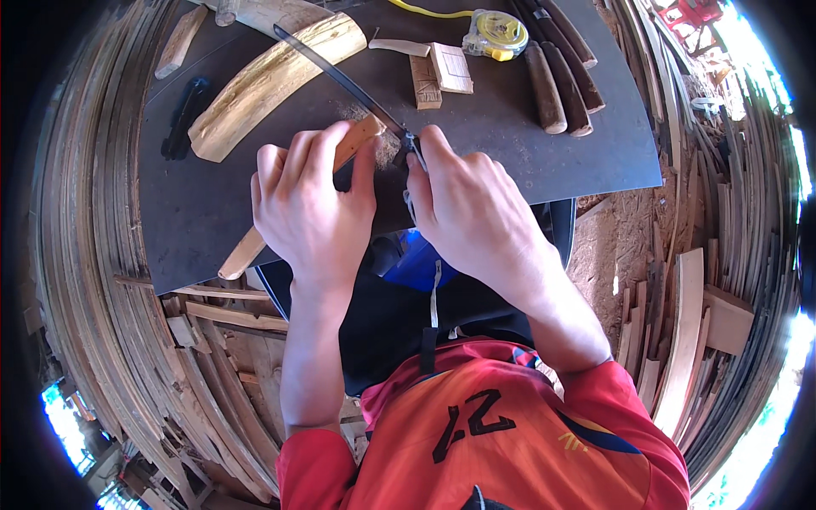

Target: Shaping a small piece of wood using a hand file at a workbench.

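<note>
My left hand (310, 200) is closed around a slim wooden stick (245, 253), which slants across the near edge of the dark table. One end of the stick shows past my fingers, beside the blade. My right hand (476, 204) grips the near end of a long, narrow, dark saw blade (344, 82), where pale string or cloth is wrapped. The blade points up and left, over a thick curved piece of wood (272, 89). Fine sawdust (388, 151) lies under the stick's end. My right palm hides most of the grip.
On the tabletop (501, 166) are a yellow tape measure (495, 36), small wood blocks (451, 68) and several wooden-handled tools (565, 85). A black object (184, 116) lies at the left. Stacked wood strips (93, 212) flank the table, with more boards (684, 331) at right.
</note>
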Tool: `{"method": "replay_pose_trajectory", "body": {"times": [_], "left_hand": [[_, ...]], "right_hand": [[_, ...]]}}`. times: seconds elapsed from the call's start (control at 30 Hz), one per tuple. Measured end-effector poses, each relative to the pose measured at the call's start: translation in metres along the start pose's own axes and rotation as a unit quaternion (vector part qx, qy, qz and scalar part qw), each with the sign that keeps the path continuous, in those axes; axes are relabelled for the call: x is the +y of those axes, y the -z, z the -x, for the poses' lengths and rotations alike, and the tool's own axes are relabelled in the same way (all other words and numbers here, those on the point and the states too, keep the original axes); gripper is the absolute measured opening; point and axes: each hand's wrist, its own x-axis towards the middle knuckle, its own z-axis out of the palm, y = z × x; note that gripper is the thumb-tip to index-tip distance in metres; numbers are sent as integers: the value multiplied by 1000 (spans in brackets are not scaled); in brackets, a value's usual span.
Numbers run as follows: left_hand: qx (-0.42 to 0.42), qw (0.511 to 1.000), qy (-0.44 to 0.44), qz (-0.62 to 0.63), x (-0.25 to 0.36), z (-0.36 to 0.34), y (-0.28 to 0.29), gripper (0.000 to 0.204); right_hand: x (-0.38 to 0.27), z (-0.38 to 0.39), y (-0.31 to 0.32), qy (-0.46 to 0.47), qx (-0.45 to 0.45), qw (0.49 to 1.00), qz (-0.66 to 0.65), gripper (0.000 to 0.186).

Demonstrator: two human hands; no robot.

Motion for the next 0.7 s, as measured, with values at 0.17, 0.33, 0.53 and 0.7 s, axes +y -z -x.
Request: {"method": "replay_pose_trajectory", "body": {"times": [0.17,0.33,0.53,0.7], "left_hand": [[-3,1000,-6,-2,2,-2,0,26],[-14,1000,2,-10,-2,-4,-1,25],[-18,1000,8,-2,-1,-7,-2,25],[-24,999,29,-5,1,-9,0,23]], "right_hand": [[3,-4,-5,6,10,1000,2,21],[2,-7,-10,35,34,999,19,21],[1,-20,-9,36,16,999,20,25],[-2,-20,-14,41,18,999,30,24]]}}
